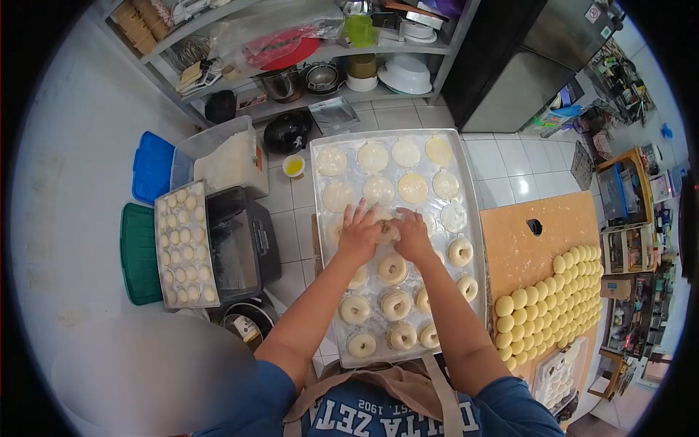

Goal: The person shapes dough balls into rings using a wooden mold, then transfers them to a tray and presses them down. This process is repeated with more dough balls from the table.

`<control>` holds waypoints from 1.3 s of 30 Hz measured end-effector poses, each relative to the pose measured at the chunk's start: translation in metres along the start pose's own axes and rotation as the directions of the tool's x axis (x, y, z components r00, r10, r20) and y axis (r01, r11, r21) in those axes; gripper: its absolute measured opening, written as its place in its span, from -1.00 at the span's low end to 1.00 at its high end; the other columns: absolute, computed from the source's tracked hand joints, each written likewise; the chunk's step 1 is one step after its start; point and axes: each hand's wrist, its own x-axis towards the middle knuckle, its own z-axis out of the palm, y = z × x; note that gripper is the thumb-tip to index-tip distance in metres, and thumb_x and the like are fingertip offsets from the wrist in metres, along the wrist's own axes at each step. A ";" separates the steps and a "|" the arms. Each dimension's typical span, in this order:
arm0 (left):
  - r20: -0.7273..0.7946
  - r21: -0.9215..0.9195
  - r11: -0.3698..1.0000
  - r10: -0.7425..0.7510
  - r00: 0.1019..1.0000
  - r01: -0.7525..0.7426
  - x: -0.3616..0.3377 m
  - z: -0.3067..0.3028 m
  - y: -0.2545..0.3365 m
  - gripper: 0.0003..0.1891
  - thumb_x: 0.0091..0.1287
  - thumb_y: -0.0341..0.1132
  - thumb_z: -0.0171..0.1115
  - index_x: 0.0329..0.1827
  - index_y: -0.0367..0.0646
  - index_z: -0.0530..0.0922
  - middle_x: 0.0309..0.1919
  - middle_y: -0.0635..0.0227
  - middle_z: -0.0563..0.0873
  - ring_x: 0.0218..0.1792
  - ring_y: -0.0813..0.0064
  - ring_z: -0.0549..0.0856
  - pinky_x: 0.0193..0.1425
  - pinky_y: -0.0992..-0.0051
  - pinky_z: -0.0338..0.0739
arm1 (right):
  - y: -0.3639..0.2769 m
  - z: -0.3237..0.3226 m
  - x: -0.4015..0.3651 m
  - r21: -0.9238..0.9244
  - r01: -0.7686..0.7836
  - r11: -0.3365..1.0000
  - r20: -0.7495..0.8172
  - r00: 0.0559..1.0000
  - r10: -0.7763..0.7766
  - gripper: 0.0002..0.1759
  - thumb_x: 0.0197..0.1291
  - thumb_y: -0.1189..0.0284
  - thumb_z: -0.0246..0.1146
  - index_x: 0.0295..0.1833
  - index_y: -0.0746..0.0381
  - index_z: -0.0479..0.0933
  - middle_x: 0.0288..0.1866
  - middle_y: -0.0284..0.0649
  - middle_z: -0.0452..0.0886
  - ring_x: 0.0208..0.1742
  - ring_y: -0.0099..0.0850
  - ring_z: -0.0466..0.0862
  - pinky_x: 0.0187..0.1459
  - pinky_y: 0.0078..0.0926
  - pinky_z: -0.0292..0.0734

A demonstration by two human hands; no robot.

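A large metal tray (470, 211) lies before me, carrying flat dough discs (373, 156) in the far rows and dough rings (393, 268) in the near rows. Between my hands, near the middle of the tray, is one dough ring (388, 231) with a hole at its centre. My left hand (360, 234) grips its left side, thumb toward the hole. On the opposite side my right hand (411, 236) curls its fingers over the ring's edge. Both hands partly cover this ring, and my forearms hide some neighbouring pieces.
Right of the tray, a wooden board (524, 251) bears rows of round dough balls (539, 306). At left, a smaller tray (204, 251) of dough pieces rests beside a dark bin (240, 240). A yellow-filled cup (293, 166) stands beyond the tray's left edge, below shelves (393, 47) of kitchenware.
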 end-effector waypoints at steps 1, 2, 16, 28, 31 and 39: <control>-0.004 -0.021 1.000 -0.003 1.000 0.003 0.001 0.000 -0.001 -0.58 -0.01 -0.32 0.44 -0.01 0.11 0.63 0.42 0.30 0.34 0.53 0.08 0.08 0.54 -0.09 -0.20 | -0.003 0.001 -0.002 -0.034 -0.014 0.999 0.020 1.000 0.015 -0.50 -0.22 0.58 0.40 -0.04 0.03 0.63 0.33 -0.19 0.39 0.34 -0.05 0.34 0.26 -0.07 0.33; -0.007 -0.043 0.999 -0.006 1.000 0.005 0.002 0.000 -0.002 -0.57 -0.03 -0.31 0.45 -0.02 0.11 0.64 0.42 0.31 0.34 0.53 0.09 0.08 0.54 -0.11 -0.22 | -0.006 0.000 -0.004 -0.045 -0.002 0.999 0.009 1.000 0.002 -0.50 -0.22 0.57 0.41 -0.04 0.02 0.63 0.33 -0.19 0.38 0.36 -0.06 0.32 0.27 -0.05 0.30; -0.027 -0.088 0.996 0.012 1.000 -0.014 -0.001 0.005 -0.004 -0.52 0.06 -0.26 0.40 0.11 0.03 0.53 0.43 0.26 0.32 0.52 0.11 0.14 0.54 -0.08 -0.19 | -0.007 0.002 -0.009 -0.139 0.008 0.990 0.007 1.000 -0.007 -0.52 -0.13 0.48 0.43 0.02 0.00 0.58 0.31 -0.21 0.40 0.36 -0.15 0.34 0.29 -0.10 0.25; 0.152 -0.070 0.996 0.058 0.987 -0.048 -0.007 -0.003 0.024 -0.06 0.26 0.18 0.18 0.52 -0.25 0.04 0.52 0.06 0.11 0.54 0.14 0.07 0.60 0.09 -0.21 | 0.030 -0.108 -0.089 0.222 -0.107 0.969 -0.277 0.946 0.168 -0.59 0.01 0.46 0.40 0.04 0.17 0.55 0.13 -0.10 0.54 0.21 -0.08 0.48 0.21 -0.19 0.40; 0.201 -0.035 0.999 0.034 0.979 -0.028 -0.008 -0.001 0.027 -0.08 0.24 0.15 0.23 0.51 -0.24 0.09 0.52 0.04 0.13 0.54 0.12 0.08 0.58 0.03 -0.20 | 0.059 -0.138 -0.152 0.215 -0.212 0.953 -0.325 0.905 0.275 -0.63 0.04 0.48 0.37 0.02 0.21 0.54 0.10 -0.10 0.54 0.20 -0.10 0.50 0.23 -0.21 0.40; 0.009 -0.059 0.994 0.095 0.995 -0.094 -0.003 0.011 0.087 -0.12 0.24 0.04 0.29 0.52 -0.16 0.08 0.53 0.05 0.11 0.53 0.03 0.07 0.51 -0.12 -0.18 | 0.123 -0.182 -0.398 0.178 -0.611 0.772 -0.553 0.587 0.591 -0.57 0.08 0.45 0.35 0.10 0.22 0.50 0.15 -0.02 0.52 0.24 -0.05 0.46 0.28 -0.23 0.37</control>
